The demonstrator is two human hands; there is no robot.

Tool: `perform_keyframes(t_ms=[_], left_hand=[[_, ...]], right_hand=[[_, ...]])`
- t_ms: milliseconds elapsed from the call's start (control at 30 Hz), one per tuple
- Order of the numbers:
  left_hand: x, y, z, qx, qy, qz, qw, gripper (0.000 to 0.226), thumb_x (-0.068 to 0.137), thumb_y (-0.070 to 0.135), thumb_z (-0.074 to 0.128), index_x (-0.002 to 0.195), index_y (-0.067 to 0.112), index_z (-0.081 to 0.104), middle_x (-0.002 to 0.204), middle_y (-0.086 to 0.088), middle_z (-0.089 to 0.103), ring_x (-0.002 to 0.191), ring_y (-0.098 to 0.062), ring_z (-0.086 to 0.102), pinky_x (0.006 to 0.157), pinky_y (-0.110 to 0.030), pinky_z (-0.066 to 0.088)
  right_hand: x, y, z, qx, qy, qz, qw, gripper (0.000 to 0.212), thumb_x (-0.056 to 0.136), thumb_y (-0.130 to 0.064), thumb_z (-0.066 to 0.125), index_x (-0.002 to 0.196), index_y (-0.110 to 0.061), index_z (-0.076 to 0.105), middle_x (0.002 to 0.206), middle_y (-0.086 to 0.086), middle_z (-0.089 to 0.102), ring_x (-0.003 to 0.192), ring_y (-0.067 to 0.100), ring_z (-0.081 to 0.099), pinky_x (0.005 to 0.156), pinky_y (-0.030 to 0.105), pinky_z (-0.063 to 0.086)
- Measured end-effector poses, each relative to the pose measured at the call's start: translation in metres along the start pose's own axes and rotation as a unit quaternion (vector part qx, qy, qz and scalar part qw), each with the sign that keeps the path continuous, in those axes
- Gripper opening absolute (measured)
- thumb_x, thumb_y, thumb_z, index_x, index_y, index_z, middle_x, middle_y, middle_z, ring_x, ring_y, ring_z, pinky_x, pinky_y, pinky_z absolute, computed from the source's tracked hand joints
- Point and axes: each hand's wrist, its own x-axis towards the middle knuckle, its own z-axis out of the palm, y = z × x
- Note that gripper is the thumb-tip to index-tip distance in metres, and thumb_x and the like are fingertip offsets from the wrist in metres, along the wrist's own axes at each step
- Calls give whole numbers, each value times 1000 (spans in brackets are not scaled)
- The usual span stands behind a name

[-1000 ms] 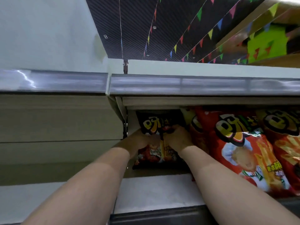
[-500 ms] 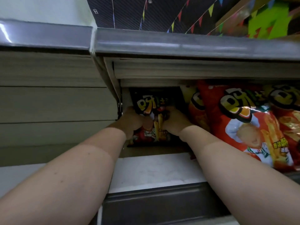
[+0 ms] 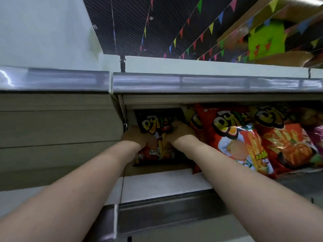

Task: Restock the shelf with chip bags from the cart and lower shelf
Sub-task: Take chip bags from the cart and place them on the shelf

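Both hands reach deep into the shelf [image 3: 162, 186], the left hand [image 3: 138, 137] and right hand [image 3: 180, 131] seemingly gripping the upright dark chip bag [image 3: 157, 130] by its two sides, its long axis vertical, just left of the red chip bags [image 3: 237, 137].

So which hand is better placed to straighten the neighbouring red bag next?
Probably the right hand: it grips the black chip bag on the side beside the red bag; the left hand sits against the shelf's end wall.
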Motion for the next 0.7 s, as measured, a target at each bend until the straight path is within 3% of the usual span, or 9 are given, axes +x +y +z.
perform_keyframes(t_ms=[100, 200, 367, 467, 567, 700], left_hand=[[-24, -2, -12, -12, 20, 5, 1000, 42, 92, 19, 60, 131, 7, 50, 131, -8, 50, 116, -25, 49, 89, -28, 40], [-42, -8, -27, -30, 61, -26, 997, 24, 95, 13, 53, 118, 8, 55, 125, -13, 57, 108, -28, 54, 88, -32, 44], [-77, -18, -58, -51, 136, -23, 989, 14, 90, 18, 61, 103, 17, 55, 107, -13, 62, 100, -32, 59, 82, -32, 46], [-96, -27, -83, -43, 171, -25, 984, 13, 88, 17, 61, 101, 17, 59, 101, -10, 64, 88, -28, 59, 80, -29, 46], [-116, -35, -112, -25, 197, -36, 979, 11, 88, 17, 60, 98, 21, 56, 109, -9, 63, 96, -29, 60, 88, -34, 48], [-143, -46, -160, -30, 243, -47, 968, 13, 88, 19, 60, 100, 23, 56, 108, -6, 61, 108, -29, 58, 95, -38, 47]], right_hand=[[-33, -8, -10, -14, -38, -6, 999, 31, 99, -13, 42, 121, 4, 55, 121, 17, 56, 112, 30, 53, 92, 32, 44], [-56, -10, -11, 0, -47, -7, 999, 24, 94, -16, 50, 112, -3, 60, 101, 9, 56, 91, 21, 52, 74, 27, 43], [-82, -23, 6, 57, -60, -49, 995, 34, 92, -19, 55, 125, -17, 58, 132, 5, 53, 112, 18, 51, 85, 23, 44], [-96, -40, 22, 81, -65, -87, 991, 31, 92, -19, 54, 122, -21, 59, 123, 0, 59, 96, 13, 53, 66, 16, 44], [-114, -63, 39, 94, -81, -120, 985, 28, 91, -19, 55, 118, -22, 61, 119, -2, 60, 105, 14, 55, 81, 23, 44], [-140, -105, 64, 98, -123, -167, 973, 25, 89, -18, 57, 114, -21, 63, 108, -5, 60, 103, 11, 54, 83, 18, 37]])
